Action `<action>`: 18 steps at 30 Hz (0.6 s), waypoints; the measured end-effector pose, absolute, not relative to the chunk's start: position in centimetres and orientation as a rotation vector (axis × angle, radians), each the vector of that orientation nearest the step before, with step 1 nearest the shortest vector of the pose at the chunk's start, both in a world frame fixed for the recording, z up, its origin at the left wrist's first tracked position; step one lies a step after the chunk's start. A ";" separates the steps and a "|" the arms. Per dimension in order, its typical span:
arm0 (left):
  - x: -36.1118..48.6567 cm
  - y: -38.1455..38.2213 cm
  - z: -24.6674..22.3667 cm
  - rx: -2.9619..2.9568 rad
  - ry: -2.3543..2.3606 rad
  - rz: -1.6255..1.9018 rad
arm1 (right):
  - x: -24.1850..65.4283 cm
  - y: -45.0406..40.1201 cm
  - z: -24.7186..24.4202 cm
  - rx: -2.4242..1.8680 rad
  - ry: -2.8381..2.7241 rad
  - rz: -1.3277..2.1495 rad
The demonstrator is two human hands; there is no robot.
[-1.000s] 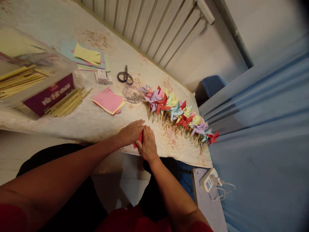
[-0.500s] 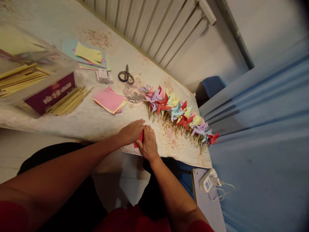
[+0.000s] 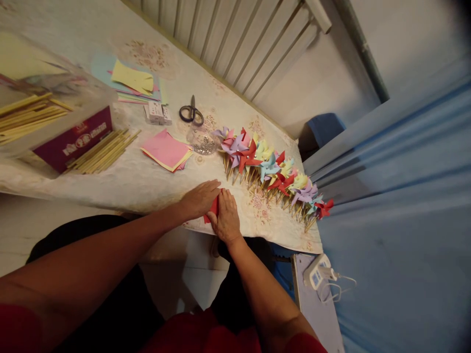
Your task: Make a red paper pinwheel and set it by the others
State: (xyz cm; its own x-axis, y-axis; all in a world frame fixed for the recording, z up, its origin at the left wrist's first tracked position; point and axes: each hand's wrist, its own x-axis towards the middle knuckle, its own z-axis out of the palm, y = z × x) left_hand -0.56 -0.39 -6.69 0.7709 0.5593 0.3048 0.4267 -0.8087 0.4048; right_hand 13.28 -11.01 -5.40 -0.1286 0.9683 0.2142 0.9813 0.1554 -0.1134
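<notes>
I'm resting left hand (image 3: 201, 199) and right hand (image 3: 226, 216) on red paper (image 3: 214, 206), both lying flat, unclenched, pinwheels (image 3: 270, 168) lying right of it

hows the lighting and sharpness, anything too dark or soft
Head view, middle: left hand, right hand and red paper show fairly clearly in warm light; head view, bottom: black trousers sink into darkness; head view, right: shadow bands cross the blue curtain, and the top corner goes black; head view, left: lettering on the purple label is too soft to read.
</notes>
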 end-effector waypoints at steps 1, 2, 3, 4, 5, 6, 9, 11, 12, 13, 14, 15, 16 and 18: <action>-0.5 -0.4 -6.7 2.651 0.757 0.604 | 13.2 -11.2 -5.3 -1.902 -2.209 -0.082; -0.5 -0.4 -6.7 2.650 0.751 0.611 | 13.2 -11.3 -5.2 -1.905 -2.228 -0.084; -0.5 -0.4 -6.7 2.650 0.748 0.618 | 13.1 -11.5 -5.1 -1.907 -2.254 -0.084; -0.5 -0.5 -6.7 2.652 0.747 0.623 | 13.0 -11.8 -5.0 -1.907 -2.283 -0.083; -0.5 -0.5 -6.6 2.656 0.753 0.625 | 12.9 -12.0 -4.9 -1.906 -2.312 -0.083; -0.6 -0.6 -6.5 2.663 0.763 0.623 | 12.8 -12.3 -4.8 -1.904 -2.339 -0.082; -0.8 -0.8 -6.0 2.707 0.779 0.582 | 12.6 -12.9 -4.6 -1.909 -2.392 -0.078; -1.1 -0.9 -5.7 2.737 0.772 0.541 | 12.5 -13.1 -4.6 -1.919 -2.402 -0.075; -1.2 -0.9 -5.6 2.747 0.767 0.528 | 12.5 -13.3 -4.6 -1.919 -2.407 -0.077; -1.3 -0.9 -5.5 2.755 0.762 0.523 | 12.5 -13.4 -4.7 -1.911 -2.413 -0.080; -1.3 -0.9 -5.5 2.763 0.758 0.526 | 12.5 -13.6 -4.8 -1.895 -2.424 -0.086; -1.4 -0.9 -5.5 2.772 0.756 0.532 | 12.6 -13.7 -4.9 -1.876 -2.435 -0.093; -1.4 -0.9 -5.6 2.780 0.755 0.539 | 12.7 -13.9 -5.0 -1.857 -2.445 -0.102; -1.4 -0.9 -5.7 2.785 0.760 0.547 | 12.7 -14.2 -5.3 -1.835 -2.456 -0.117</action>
State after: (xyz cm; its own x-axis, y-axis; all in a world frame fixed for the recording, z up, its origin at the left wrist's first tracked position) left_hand -1.37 -0.89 -5.73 0.7988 0.5231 0.2972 0.4478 -0.8468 0.2869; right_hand 12.75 -14.16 -5.26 -0.2828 0.9535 0.1042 0.9591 0.2826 0.0170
